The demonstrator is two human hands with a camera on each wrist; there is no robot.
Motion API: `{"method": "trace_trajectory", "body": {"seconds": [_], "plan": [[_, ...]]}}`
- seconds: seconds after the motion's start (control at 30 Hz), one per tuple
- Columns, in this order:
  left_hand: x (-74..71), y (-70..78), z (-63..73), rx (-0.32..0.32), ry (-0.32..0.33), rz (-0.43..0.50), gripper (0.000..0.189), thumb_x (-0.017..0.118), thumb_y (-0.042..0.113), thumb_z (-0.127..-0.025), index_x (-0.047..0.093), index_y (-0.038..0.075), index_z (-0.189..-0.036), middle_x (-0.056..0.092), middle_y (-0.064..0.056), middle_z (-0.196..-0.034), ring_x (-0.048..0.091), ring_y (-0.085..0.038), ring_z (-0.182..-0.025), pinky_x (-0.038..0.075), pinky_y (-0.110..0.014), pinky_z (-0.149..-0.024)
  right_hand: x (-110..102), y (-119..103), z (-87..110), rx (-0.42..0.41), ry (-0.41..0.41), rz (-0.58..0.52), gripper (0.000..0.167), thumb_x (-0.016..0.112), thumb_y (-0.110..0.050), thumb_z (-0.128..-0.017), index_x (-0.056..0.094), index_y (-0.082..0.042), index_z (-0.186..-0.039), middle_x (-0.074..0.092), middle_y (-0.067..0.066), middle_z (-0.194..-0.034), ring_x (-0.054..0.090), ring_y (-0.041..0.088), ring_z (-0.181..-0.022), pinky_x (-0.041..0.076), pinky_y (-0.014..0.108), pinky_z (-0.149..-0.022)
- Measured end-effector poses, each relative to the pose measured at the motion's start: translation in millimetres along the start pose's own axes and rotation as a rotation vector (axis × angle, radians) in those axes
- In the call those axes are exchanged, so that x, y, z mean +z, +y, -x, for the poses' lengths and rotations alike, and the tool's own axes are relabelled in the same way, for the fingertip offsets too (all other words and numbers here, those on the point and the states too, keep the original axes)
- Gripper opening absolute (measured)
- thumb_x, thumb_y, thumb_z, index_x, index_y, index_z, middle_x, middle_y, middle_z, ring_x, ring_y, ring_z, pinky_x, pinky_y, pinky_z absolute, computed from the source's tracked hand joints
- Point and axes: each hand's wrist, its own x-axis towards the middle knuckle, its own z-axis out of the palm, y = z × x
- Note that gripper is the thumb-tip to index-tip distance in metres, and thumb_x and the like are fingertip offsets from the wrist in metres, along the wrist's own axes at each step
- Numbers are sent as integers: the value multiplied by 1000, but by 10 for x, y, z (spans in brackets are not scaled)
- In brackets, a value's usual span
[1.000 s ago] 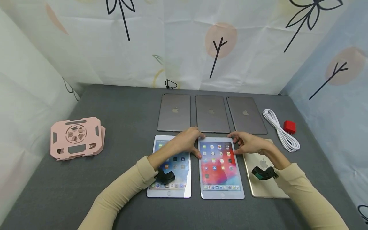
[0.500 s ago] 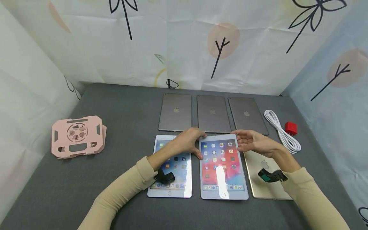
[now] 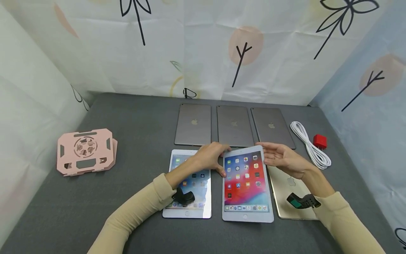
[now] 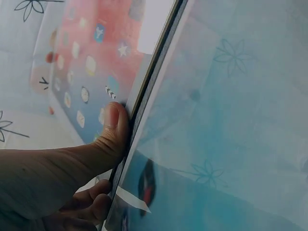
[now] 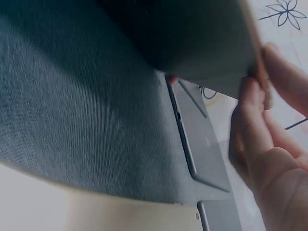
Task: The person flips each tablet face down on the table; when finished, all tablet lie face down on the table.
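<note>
In the head view a white-bordered tablet (image 3: 246,187) with a lit red and blue home screen is tilted, its upper end off the table. My left hand (image 3: 211,156) grips its upper left edge, with the thumb (image 4: 113,120) on the front rim in the left wrist view. At the upper right edge my right hand (image 3: 282,158) holds the tablet with its fingers. From the right wrist view the dark back (image 5: 202,48) shows above the cloth. A second lit tablet (image 3: 203,197) lies under my left forearm. Beneath my right wrist lies a gold tablet (image 3: 287,197), back up.
Behind stand three grey tablets in a row, lying face down: left (image 3: 192,128), middle (image 3: 234,128), right (image 3: 272,125). A coiled white cable (image 3: 312,150) and a red charger plug (image 3: 320,141) lie right. Pink slotted plates (image 3: 85,151) lie left on the grey cloth (image 3: 142,123).
The tablet's upper end has risen off the table and swung slightly right. My right hand has turned so its palm shows more. My left hand keeps its grip with a small shift right.
</note>
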Motion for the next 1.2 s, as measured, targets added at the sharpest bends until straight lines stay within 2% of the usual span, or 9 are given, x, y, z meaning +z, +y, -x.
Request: {"method": "trace_trajectory", "body": {"seconds": [0.17, 0.27, 0.47, 0.67, 0.9, 1.1, 1.2], "plan": [[69, 95, -58, 39, 9, -22, 87, 93, 49, -69, 58, 12, -139, 71, -5, -111, 63, -17, -99, 53, -31, -82, 20, -41, 59, -79, -4, -54, 53, 51, 3, -104, 43, -16, -153, 61, -9, -141, 62, 6, -127, 52, 24, -103], [119, 149, -111, 55, 22, -42, 86, 92, 51, -69, 57, 12, -138, 71, -4, -110, 63, -16, -98, 52, -30, -81, 10, -77, 104, -93, 0, -48, 52, 50, 2, -104, 48, -23, -150, 59, -9, -143, 60, 6, -128, 52, 24, -103], [223, 238, -234, 59, 47, -64, 85, 90, 55, -69, 56, 15, -137, 70, -1, -110, 62, -13, -95, 48, -24, -73, -37, -110, 196, -101, 20, -9, 52, 49, -1, -106, 44, -19, -154, 57, -8, -144, 58, 5, -129, 53, 24, -102], [289, 338, -347, 68, 59, -58, 88, 89, 56, -69, 54, 16, -139, 71, -1, -113, 64, -11, -97, 51, -24, -73, -83, -141, 243, -138, 33, 22, 52, 49, 1, -105, 46, -21, -152, 58, -10, -143, 60, 5, -128, 52, 22, -102], [379, 433, -446, 79, 88, -18, 90, 89, 54, -70, 51, 16, -141, 71, -1, -121, 69, -12, -107, 54, -25, -76, -95, -184, 272, -130, 74, 51, 51, 50, -2, -105, 46, -25, -151, 57, -12, -143, 59, 3, -127, 52, 22, -102], [459, 490, -522, 95, 136, -11, 90, 89, 56, -69, 52, 17, -142, 70, 2, -112, 65, -8, -94, 48, -19, -66, -89, -203, 271, -131, 90, 77, 53, 48, -2, -106, 41, -20, -155, 49, -13, -148, 55, 1, -130, 51, 21, -102], [479, 513, -547, 93, 142, -2, 90, 89, 55, -69, 52, 18, -142, 70, 3, -110, 64, -9, -91, 46, -19, -64, -84, -210, 257, -130, 92, 85, 53, 48, -2, -106, 40, -20, -155, 47, -13, -149, 55, 2, -130, 51, 21, -102]]}}
